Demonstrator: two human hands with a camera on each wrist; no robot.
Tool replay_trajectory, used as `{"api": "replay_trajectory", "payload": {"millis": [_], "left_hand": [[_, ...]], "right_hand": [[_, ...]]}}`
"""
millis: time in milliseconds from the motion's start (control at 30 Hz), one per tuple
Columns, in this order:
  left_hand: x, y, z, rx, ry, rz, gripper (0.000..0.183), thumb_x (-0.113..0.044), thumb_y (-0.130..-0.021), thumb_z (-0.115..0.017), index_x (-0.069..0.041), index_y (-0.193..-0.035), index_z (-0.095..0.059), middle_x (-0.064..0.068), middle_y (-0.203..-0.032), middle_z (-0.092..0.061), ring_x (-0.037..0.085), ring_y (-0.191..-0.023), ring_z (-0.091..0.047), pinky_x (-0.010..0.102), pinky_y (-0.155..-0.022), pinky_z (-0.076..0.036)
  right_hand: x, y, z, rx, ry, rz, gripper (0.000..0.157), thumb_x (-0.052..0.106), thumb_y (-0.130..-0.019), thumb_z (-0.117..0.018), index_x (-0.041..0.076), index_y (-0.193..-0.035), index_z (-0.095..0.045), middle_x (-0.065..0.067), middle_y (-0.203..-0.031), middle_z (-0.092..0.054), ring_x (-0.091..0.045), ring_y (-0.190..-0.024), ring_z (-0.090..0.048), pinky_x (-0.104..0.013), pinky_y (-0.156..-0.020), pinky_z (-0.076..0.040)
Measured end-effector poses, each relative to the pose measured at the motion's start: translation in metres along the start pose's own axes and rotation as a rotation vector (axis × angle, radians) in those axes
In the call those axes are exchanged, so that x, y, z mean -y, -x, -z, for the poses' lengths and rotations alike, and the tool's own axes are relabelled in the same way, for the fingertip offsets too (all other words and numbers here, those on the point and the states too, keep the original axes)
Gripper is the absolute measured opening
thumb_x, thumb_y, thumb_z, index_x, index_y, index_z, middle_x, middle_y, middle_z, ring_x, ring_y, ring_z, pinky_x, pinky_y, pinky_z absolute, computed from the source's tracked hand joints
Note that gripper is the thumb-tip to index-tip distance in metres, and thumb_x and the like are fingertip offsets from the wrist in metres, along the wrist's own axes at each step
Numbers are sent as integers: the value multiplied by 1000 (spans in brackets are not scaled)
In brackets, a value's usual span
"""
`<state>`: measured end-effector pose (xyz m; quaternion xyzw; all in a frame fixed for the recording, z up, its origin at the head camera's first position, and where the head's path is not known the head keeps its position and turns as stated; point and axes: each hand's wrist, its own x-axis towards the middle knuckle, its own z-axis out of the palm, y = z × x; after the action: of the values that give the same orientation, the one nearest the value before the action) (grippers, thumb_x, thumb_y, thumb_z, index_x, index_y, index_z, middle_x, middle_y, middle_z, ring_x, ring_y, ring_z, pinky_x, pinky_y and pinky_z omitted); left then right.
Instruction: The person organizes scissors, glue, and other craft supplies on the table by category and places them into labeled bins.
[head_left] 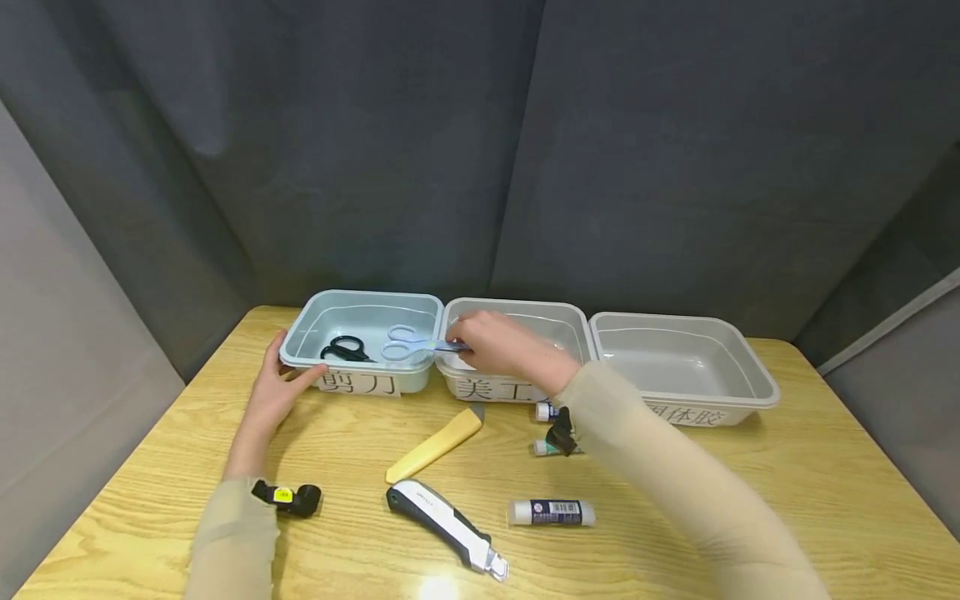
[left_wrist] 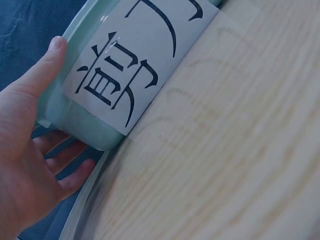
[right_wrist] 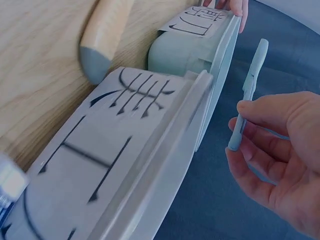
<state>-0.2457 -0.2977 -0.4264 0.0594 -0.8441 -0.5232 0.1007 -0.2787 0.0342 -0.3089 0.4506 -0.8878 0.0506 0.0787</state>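
Light blue scissors [head_left: 431,344] are pinched at the blade end between the thumb and fingers of my right hand [head_left: 498,346]. Their ring handles point left over the pale blue bin [head_left: 363,293], whose front label shows in the left wrist view. In that bin lies a pair of black scissors [head_left: 352,357]. My left hand [head_left: 273,392] grips the bin's left front corner, thumb at the front rim and fingers round the side. The right wrist view shows the light blue scissors [right_wrist: 256,65] edge-on, raised off the bin rims.
Right of the blue bin stand a grey bin [head_left: 517,303] and another grey bin [head_left: 667,367], both labelled. On the table lie a yellow tool with a grey tip [head_left: 435,444], a white-and-black utility knife [head_left: 446,521], a glue stick [head_left: 555,512] and two similar tubes partly behind my right arm.
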Motion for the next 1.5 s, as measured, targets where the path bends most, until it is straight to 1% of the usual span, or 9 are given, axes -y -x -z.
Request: {"api": "replay_trajectory", "payload": {"millis": [167,333,467,667,800,1000,1100,1233,1500], "left_hand": [[0,-1,-1,0,-2,-4,98,-41,-79,-68,-19,-148,-1,15,-149,-19,35,-127,-30,53,-105,-24],[-1,2,-1,7,-6,-2,98,-40,-79,-68,-18,-148,-1,15,-149,-19,35,-127,-30,51,-105,-25],[0,3,-1,2,4,-1,98,-40,-79,-68,-19,-148,-1,15,-149,-19,34,-126,-30,50,-105,-26],[3,3,-2,-8,0,2,98,-39,-79,-68,-19,-148,-2,15,-148,-21,35,-125,-31,51,-105,-25],[3,4,-2,-4,0,12,99,-40,-78,-69,-20,-148,-1,14,-149,-21,35,-125,-31,52,-105,-24],[3,5,-2,-10,13,15,98,-39,-79,-69,-20,-148,-1,14,-149,-21,35,-126,-31,52,-105,-24],[4,5,-3,1,12,9,98,-39,-79,-69,-20,-148,-2,14,-149,-21,34,-126,-31,52,-105,-24],[5,3,-4,-8,16,-7,97,-37,-79,-69,-19,-148,-3,14,-148,-22,34,-125,-33,51,-104,-26],[7,2,-5,-4,16,-8,97,-38,-79,-69,-19,-148,-3,13,-149,-21,34,-124,-33,50,-104,-26]], "right_hand": [[4,-23,-8,8,29,-32,9,6,-78,-64,11,-84,-68,-2,-83,-64,-17,-74,-58,-32,-66,-48],[9,-44,-18,64,10,-82,14,7,-80,-62,12,-91,-69,0,-91,-68,-17,-80,-61,-33,-72,-49],[14,-59,-26,66,-2,-105,13,7,-81,-60,12,-88,-69,1,-85,-66,-14,-73,-54,-30,-68,-46],[20,-75,-36,39,-52,-120,9,6,-78,-60,11,-78,-67,2,-69,-55,-14,-66,-40,-26,-59,-35],[24,-85,-43,60,-61,-144,12,7,-79,-60,12,-84,-70,2,-75,-61,-13,-67,-45,-26,-63,-41],[28,-94,-52,108,-79,-206,18,7,-81,-59,12,-93,-72,-1,-91,-68,-16,-79,-59,-30,-74,-49],[29,-96,-55,137,-86,-252,20,7,-82,-60,12,-98,-71,-1,-98,-68,-17,-87,-61,-30,-78,-50],[30,-98,-57,160,-61,-261,22,7,-82,-60,13,-101,-70,-1,-102,-67,-17,-93,-61,-30,-81,-50],[30,-100,-64,195,0,-274,16,6,-82,-60,12,-93,-70,0,-93,-67,-15,-84,-61,-29,-74,-50]]}}
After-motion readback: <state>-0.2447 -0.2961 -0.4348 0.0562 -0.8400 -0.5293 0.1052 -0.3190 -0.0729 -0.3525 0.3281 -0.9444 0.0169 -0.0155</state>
